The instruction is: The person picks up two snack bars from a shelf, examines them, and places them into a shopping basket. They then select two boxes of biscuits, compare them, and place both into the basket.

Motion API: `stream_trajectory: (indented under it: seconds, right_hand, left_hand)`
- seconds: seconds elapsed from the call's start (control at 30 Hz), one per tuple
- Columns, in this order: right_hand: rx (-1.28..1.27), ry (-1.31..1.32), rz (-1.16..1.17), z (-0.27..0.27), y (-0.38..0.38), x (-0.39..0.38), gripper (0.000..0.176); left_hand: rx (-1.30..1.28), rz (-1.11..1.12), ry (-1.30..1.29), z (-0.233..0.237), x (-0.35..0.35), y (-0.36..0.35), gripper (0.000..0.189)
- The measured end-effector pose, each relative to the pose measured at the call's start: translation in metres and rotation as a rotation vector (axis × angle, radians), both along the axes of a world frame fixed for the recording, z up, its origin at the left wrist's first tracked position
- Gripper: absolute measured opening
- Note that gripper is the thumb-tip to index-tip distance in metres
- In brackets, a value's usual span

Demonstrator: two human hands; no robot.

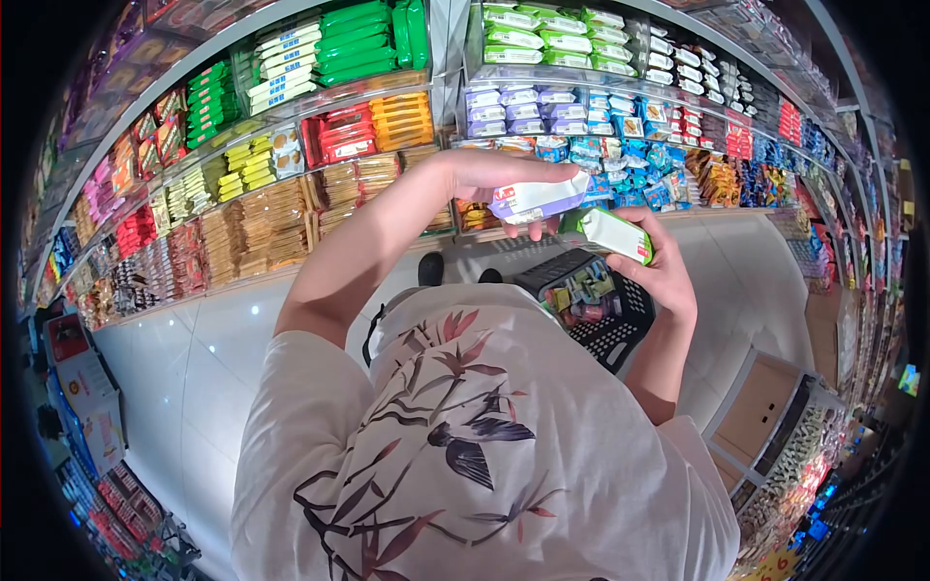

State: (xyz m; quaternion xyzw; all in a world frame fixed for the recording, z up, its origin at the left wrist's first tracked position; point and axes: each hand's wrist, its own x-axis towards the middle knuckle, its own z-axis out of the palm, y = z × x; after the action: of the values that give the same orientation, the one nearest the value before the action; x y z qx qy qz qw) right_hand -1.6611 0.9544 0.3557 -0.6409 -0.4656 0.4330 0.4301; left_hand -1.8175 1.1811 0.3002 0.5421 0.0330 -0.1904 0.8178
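Note:
My left hand [499,170] is closed around a purple-and-white snack pack [539,200], thumb along the top and fingertips showing below. Close beside it, my right hand [668,266] grips a green-and-white snack pack [614,235], its pale side turned up. The two packs are near each other in front of the shelves. Below the packs, by my right forearm, is a black perforated shopping basket [628,334] with several small colourful packages in it.
Stepped shelves ahead carry purple packs [521,111], green-and-white packs [542,37], blue packets [635,174] and green packets [354,41]. Pale tiled floor [223,358] lies below, with my dark shoes [431,269] near the shelf base. A brown panel [754,402] stands at the right.

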Motion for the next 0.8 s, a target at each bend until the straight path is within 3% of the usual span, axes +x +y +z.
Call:
stream_trajectory:
  seconds: [0.33,0.47,0.63,0.8]
  right_hand:
    - [0.007,-0.07,-0.009,-0.002,0.002,-0.012,0.045]
    - [0.112,0.066,-0.329,-0.008,-0.016,-0.001,0.044]
    - [0.155,-0.009,-0.762,-0.028,0.015,-0.021,0.05]
    - [0.17,-0.109,-0.754,-0.064,0.031,-0.059,0.053]
  left_hand:
    - [-0.029,-0.029,0.029,-0.007,0.003,0.004,0.065]
    - [-0.188,0.315,-0.058,-0.025,0.008,0.001,0.067]
    - [-0.527,0.715,-0.019,-0.036,0.025,-0.045,0.059]
    - [-0.751,0.783,-0.007,-0.054,0.04,-0.084,0.045]
